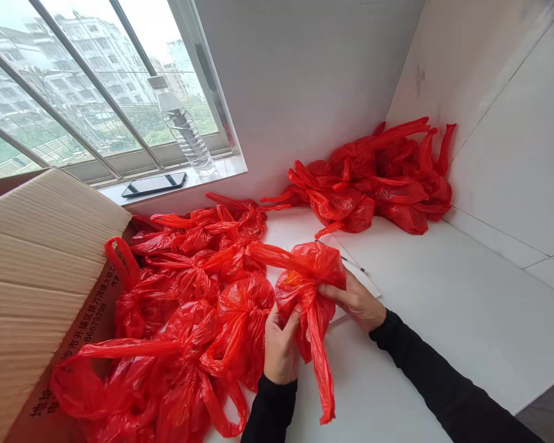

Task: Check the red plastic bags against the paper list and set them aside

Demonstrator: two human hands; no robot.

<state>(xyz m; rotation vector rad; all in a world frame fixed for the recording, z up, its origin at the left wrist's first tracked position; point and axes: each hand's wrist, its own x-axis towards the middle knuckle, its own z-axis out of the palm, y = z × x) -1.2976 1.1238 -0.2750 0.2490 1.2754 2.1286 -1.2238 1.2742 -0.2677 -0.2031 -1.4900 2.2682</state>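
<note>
Both my hands grip one red plastic bag (310,271) just above the white surface (443,320). My left hand (281,346) pinches its lower left side with the thumb up. My right hand (357,301) closes on its right side. One handle strip hangs down from the bag and another stretches left. A heap of tied red bags (184,320) lies directly to the left, touching my left hand. A second pile of red bags (378,178) sits in the far corner against the wall.
An open cardboard box (37,277) with printed text stands at the left, bags spilling beside it. On the windowsill are a dark phone (154,183) and a clear water bottle (184,129). A sheet of paper with a pen (355,267) lies under my right hand.
</note>
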